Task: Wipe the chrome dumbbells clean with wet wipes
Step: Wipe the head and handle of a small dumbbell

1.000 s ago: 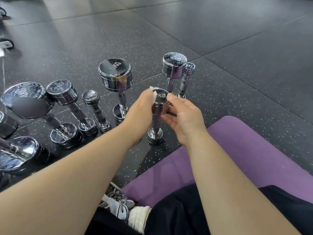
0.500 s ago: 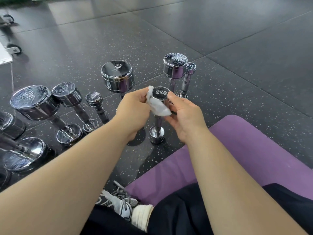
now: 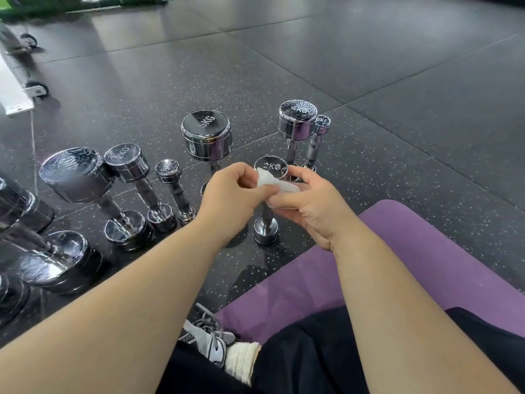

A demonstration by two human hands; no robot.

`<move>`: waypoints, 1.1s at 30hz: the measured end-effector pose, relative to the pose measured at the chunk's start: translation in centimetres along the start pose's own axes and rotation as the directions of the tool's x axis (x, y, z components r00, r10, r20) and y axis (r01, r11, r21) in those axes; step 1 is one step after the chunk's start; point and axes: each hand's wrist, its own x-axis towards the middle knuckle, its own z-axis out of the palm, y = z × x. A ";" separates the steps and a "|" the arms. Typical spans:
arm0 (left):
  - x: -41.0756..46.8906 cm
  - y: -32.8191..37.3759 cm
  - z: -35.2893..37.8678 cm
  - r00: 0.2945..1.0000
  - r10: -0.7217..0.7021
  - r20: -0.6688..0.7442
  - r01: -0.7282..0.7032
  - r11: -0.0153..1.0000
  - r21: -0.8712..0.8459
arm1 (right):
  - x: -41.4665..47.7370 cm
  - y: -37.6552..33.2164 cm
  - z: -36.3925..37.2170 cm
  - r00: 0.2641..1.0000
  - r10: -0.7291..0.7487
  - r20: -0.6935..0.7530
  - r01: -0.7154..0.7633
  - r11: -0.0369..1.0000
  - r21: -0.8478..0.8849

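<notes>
Where the speckled floor (image 3: 142,89) fills the left, a row (image 3: 126,166) of chrome weights stands on end, closed by a 5KG (image 3: 206,135). Just right of it the left hand (image 3: 230,197) pinches one end of the wipe (image 3: 270,182) between thumb and curled fingers. The wipe lies against the top head of the dumbbell (image 3: 270,165), which stands upright on the floor between both hands. The right hand (image 3: 315,206) pinches the wipe's other end, fingers curled; they may also wrap the handle, which is hidden behind them. Beyond stand a 4KG (image 3: 297,115) and a 1KG (image 3: 322,122), touching or nearly so. A mat (image 3: 426,251) lies at the right.
</notes>
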 end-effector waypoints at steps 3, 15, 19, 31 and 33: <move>0.2 0.1 -0.3 0.999 -0.031 0.012 0.033 0.988 -0.153 | 0.3 0.3 0.0 0.997 -0.028 -0.066 0.027 0.999 -0.022; 2.2 0.2 0.0 0.999 -0.036 -0.041 0.029 0.985 -0.168 | 2.2 0.7 0.4 0.881 -0.328 -0.342 0.166 0.890 -0.425; 2.9 1.0 0.2 0.996 0.086 0.008 -0.086 0.996 -0.006 | 2.7 0.3 0.9 0.865 -0.352 -0.359 0.174 0.879 -0.444; 5.2 2.2 1.7 0.970 -0.224 0.092 0.234 0.964 -0.129 | 3.9 0.0 1.7 0.915 -0.183 -0.361 0.121 0.975 -0.188; 5.0 1.8 2.0 0.967 -0.241 0.079 0.253 0.942 -0.222 | 4.0 0.0 1.6 0.924 -0.167 -0.343 0.128 0.983 -0.132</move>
